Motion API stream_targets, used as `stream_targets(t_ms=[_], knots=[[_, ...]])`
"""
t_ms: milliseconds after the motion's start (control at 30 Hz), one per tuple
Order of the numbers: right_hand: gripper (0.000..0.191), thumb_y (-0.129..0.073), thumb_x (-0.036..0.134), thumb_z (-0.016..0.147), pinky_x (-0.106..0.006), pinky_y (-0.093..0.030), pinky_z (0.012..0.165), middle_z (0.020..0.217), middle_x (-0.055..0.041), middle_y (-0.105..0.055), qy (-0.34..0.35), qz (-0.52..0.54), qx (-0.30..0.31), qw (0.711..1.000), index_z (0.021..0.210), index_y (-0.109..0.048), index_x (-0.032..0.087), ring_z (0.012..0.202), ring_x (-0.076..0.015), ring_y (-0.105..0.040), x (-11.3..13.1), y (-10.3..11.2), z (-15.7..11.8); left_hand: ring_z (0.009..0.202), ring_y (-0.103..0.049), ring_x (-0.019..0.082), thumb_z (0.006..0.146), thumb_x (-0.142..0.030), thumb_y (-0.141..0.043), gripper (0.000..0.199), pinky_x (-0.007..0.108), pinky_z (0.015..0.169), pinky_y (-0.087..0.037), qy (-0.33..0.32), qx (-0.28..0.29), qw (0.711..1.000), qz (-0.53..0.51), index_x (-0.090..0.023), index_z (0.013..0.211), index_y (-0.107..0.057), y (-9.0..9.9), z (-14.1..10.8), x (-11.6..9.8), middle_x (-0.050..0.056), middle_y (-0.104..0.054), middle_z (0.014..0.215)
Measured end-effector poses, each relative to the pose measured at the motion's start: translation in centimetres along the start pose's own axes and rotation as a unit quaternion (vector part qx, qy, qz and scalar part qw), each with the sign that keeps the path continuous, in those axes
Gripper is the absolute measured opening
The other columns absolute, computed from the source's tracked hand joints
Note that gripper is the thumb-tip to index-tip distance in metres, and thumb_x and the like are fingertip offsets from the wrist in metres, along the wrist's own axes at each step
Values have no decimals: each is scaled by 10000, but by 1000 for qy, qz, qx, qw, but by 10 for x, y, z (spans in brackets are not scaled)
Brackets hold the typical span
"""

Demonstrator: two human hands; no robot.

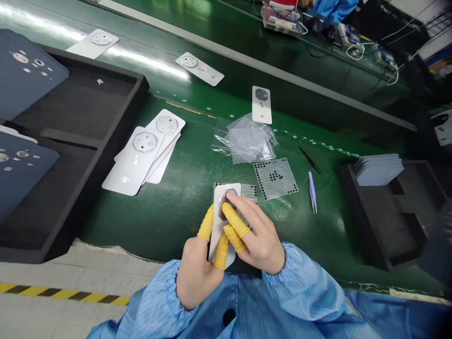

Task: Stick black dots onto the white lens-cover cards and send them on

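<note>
My left hand (200, 265), with yellow finger covers, grips a white phone back panel (219, 235) by its edges, near the table's front edge. My right hand (257, 234) is bent over the panel, its covered fingers and bare index fingertip on the dark camera ring area; whether they pinch a small part is hidden. Partly behind the panel lies a dotted sheet (250, 190). A second clear sheet with black dots (276, 179) lies to the right, below a pile of clear plastic film (251, 139).
Stacked white panels (132, 165) lie left, beside a black tray (120, 108). Purple tweezers (312, 192) and dark tweezers (310, 160) lie right, near another black tray (363, 226). Single panels (200, 68) (262, 106) lie farther back. Another person's blue sleeve (335, 8) shows at the top.
</note>
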State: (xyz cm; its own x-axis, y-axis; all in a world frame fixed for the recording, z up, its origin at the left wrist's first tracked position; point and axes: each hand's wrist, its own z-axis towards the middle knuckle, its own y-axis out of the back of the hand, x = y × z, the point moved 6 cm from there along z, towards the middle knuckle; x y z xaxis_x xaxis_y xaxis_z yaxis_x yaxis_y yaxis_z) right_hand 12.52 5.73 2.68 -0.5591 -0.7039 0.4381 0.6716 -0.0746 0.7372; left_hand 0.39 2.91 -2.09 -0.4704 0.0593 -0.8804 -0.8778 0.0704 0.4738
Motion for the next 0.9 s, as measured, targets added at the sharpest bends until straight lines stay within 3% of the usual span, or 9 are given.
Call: stream_targets(t_ms=[233, 367, 467, 533, 600, 667, 733, 833, 900], knots=[[420, -442, 139, 919, -530, -499, 1002, 1389, -242, -447, -31, 68, 0, 997, 1335, -453, 80, 1320, -304, -436, -2, 1, -7, 710, -707, 246, 759, -199, -595, 432, 334, 635, -591, -30, -26, 999, 29, -171, 1189, -574, 2, -2, -2, 84, -729, 797], [479, -453, 108, 901, -516, -527, 976, 1354, -261, -483, 13, 37, 19, 999, 1370, -398, 34, 1322, -324, -428, 0, -3, -7, 594, -666, 204, 740, -190, -594, 217, 290, 540, -549, -17, -20, 999, 21, -191, 953, -636, 0, -3, 3, 43, -703, 695], [499, -442, 107, 905, -518, -511, 997, 1365, -237, -487, 4, 69, 23, 997, 1398, -380, 62, 1326, -309, -430, -5, -6, -9, 535, -640, 188, 722, -168, -610, 155, 280, 504, -522, -25, -15, 1000, -5, -197, 873, -633, -2, -2, 6, 28, -694, 664], [503, -447, 126, 916, -516, -484, 1028, 1412, -184, -457, -17, 99, 7, 995, 1415, -387, 140, 1330, -284, -434, -10, -6, -12, 608, -675, 206, 728, -180, -647, 245, 290, 554, -551, 7, -6, 997, -76, -200, 971, -627, -4, -1, 9, 41, -717, 744], [501, -481, 159, 916, -521, -431, 1079, 1480, -118, -390, -74, 121, -52, 989, 1407, -414, 230, 1357, -272, -406, -18, -3, -14, 696, -704, 216, 776, -220, -655, 404, 293, 591, -574, 73, 13, 977, -198, -228, 1167, -552, -7, 1, 13, 57, -735, 889], [533, -553, 199, 895, -515, -406, 1102, 1498, -73, -377, -180, 165, -140, 960, 1401, -417, 293, 1366, -265, -402, -32, 2, -18, 735, -715, 208, 837, -260, -624, 491, 279, 584, -579, 124, 30, 939, -318, -267, 1286, -428, -11, 5, 11, 61, -733, 984], [573, -596, 247, 882, -486, -475, 1048, 1414, -72, -499, -294, 281, -172, 897, 1413, -388, 308, 1286, -247, -510, -46, -4, -21, 751, -715, 204, 843, -289, -633, 488, 269, 587, -579, 134, 38, 917, -373, -265, 1275, -408, -11, 12, 5, 65, -729, 1011], [537, -614, 313, 876, -419, -570, 930, 1178, -69, -684, -377, 478, -128, 783, 1379, -429, 269, 1055, -208, -676, -51, -22, -21, 704, -694, 192, 836, -329, -642, 388, 257, 577, -559, 110, 48, 932, -342, -206, 1180, -510, -7, 27, -2, 75, -732, 961], [571, -686, 320, 822, -394, -583, 907, 1118, -65, -712, -392, 535, -119, 739, 1345, -469, 252, 995, -205, -701, -50, -26, -22, 655, -674, 182, 854, -336, -612, 301, 253, 554, -539, 96, 49, 952, -285, -173, 1105, -580, -6, 36, 0, 67, -733, 875]])
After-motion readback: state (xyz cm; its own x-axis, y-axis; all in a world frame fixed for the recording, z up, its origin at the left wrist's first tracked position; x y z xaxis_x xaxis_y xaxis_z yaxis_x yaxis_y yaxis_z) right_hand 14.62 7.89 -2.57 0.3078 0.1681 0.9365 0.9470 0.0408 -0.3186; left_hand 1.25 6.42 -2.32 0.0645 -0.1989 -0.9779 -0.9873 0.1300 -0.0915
